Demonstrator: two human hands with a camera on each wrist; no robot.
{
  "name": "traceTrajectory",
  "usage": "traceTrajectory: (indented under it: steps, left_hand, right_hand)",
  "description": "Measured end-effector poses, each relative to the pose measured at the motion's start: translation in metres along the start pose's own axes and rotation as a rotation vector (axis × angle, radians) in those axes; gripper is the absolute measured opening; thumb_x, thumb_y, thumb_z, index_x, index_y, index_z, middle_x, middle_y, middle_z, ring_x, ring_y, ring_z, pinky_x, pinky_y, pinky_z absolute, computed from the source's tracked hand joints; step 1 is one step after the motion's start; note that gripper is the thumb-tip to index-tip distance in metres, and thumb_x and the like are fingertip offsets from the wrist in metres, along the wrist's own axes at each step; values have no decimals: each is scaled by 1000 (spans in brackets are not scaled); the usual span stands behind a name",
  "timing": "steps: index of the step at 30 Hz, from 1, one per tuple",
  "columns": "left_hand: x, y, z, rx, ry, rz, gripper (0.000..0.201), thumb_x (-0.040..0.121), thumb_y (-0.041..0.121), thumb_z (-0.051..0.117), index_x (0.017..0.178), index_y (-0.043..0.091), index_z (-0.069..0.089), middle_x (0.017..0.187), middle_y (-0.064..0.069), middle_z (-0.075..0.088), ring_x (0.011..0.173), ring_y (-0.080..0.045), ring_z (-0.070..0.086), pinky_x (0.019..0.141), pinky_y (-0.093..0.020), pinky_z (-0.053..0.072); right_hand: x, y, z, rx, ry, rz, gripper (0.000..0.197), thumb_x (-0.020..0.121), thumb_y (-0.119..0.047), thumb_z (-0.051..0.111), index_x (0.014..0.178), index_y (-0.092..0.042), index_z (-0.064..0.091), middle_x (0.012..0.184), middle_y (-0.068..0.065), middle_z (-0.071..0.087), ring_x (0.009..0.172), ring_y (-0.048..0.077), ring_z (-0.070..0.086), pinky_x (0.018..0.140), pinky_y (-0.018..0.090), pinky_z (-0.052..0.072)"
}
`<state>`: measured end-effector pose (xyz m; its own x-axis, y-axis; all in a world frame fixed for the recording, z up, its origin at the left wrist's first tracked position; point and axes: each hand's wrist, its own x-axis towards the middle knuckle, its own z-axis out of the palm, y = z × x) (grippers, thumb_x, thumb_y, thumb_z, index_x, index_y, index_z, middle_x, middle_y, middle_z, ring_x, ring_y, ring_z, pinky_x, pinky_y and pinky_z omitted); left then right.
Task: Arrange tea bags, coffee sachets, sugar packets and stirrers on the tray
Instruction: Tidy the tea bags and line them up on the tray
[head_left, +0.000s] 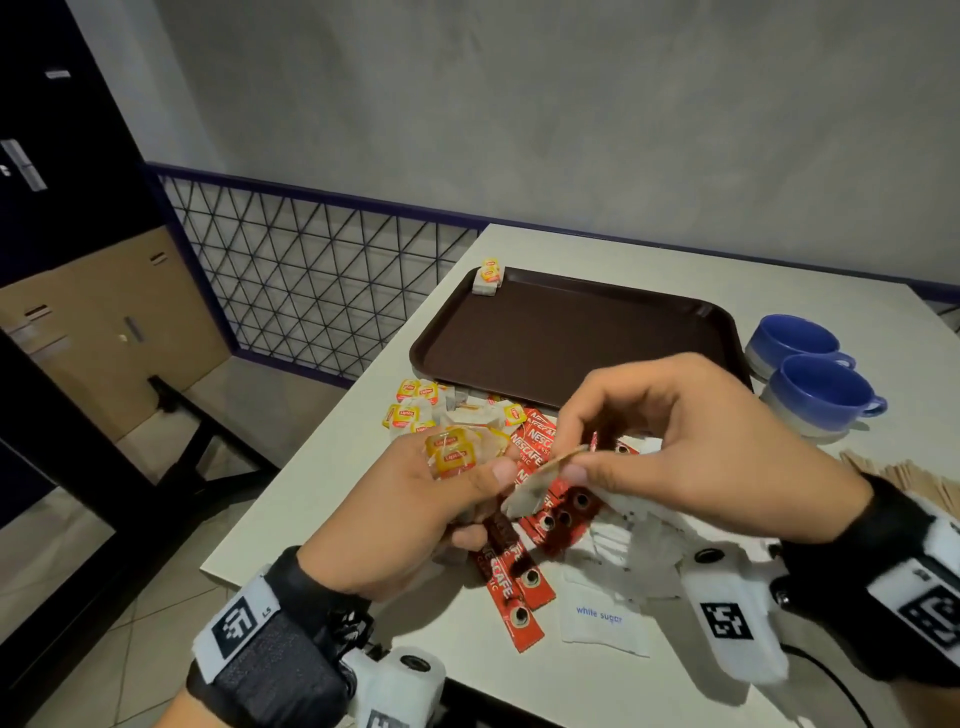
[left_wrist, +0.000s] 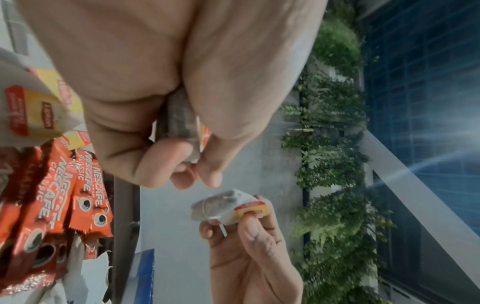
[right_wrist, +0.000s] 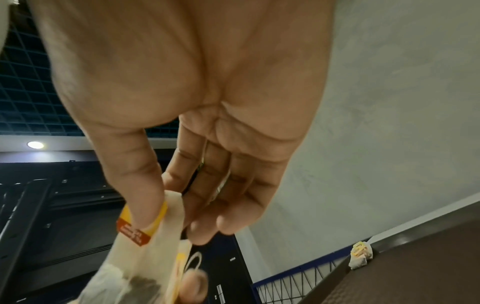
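A brown tray (head_left: 571, 338) lies on the white table (head_left: 675, 270), with a small stack of tea bags (head_left: 488, 278) in its far left corner; the same stack (right_wrist: 359, 255) shows in the right wrist view. My left hand (head_left: 467, 499) grips a bundle of yellow-tagged tea bags (head_left: 452, 454) above the pile. My right hand (head_left: 571, 457) pinches one tea bag (head_left: 540, 483) by its tag between thumb and forefinger, close to the left hand; this bag (left_wrist: 226, 205) also appears in the left wrist view. Red coffee sachets (head_left: 519, 571) and white sugar packets (head_left: 602, 618) lie beneath the hands.
Loose tea bags (head_left: 415, 405) lie near the tray's front left corner. Two blue cups (head_left: 826, 395) stand to the right of the tray. Wooden stirrers (head_left: 909, 478) lie at the right edge. A wire-mesh railing (head_left: 311, 275) runs along the table's left side.
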<state>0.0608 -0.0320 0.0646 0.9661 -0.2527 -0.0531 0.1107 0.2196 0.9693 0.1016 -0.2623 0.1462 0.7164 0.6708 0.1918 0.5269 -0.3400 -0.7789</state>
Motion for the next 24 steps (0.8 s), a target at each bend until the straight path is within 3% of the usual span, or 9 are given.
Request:
traceTrajectory:
  steps: [3,5,8,10,13,14,18,20,24]
  left_hand:
    - [0,0,-10,-165,65,-88,24,97,19,66,90,-2,56,71,-12,41,52,-17,34,54,-30,22]
    - [0,2,-18,-246,119,-96,16,90,12,67,94,-1,59,75,-15,46,56,-18,40,45,-24,31]
    - [1,3,-28,-294,144,-83,10,79,1,59,87,-2,61,84,-19,43,60,-23,37,44,-25,34]
    - [2,5,-36,-326,164,-74,17,69,-4,51,83,-2,61,88,-20,42,62,-24,37,46,-27,34]
    - [6,5,-47,-377,230,-69,40,60,-8,45,96,-4,60,91,-21,49,66,-26,42,46,-28,39]
    - [7,4,-51,-382,242,-61,44,58,-9,44,98,-4,61,92,-21,52,68,-26,44,47,-28,40]
    - [10,0,-63,-367,298,-25,40,58,-10,44,89,-1,68,89,-20,55,69,-26,48,51,-31,43]
    - [13,-5,-68,-327,333,-22,40,58,-10,46,91,-1,66,87,-21,56,67,-29,49,52,-32,48]
    - [19,-11,-76,-324,404,-16,46,60,-9,49,104,-3,62,86,-24,62,69,-31,60,59,-35,53]
  right_hand:
    - [20,1,-11,34,28,37,10,83,-10,84,89,-14,78,87,4,78,81,25,75,77,38,63]
    - [44,5,-18,46,53,55,12,82,-9,84,91,-10,77,87,8,78,82,30,74,77,38,61]
    - [88,23,-30,50,106,119,16,81,-7,85,94,-5,76,87,19,74,74,21,67,71,36,60]
    - [125,42,-38,11,171,194,19,81,-2,84,95,-7,73,81,17,70,69,14,67,68,33,61]
    - [178,79,-47,-77,246,314,23,80,-2,86,89,-14,68,82,12,71,62,16,69,63,30,61]
    - [193,92,-47,-115,255,344,23,80,-4,86,86,-15,67,82,13,73,61,18,70,64,33,62]
    - [240,126,-46,-152,252,437,20,80,-1,84,85,-14,69,79,15,75,67,25,72,82,48,64]
    - [260,130,-43,-66,218,451,20,81,3,82,86,-11,69,83,16,72,69,25,70,77,48,65]
    - [293,138,-34,95,84,475,19,83,7,79,95,-6,70,78,12,73,63,24,68,62,37,65]
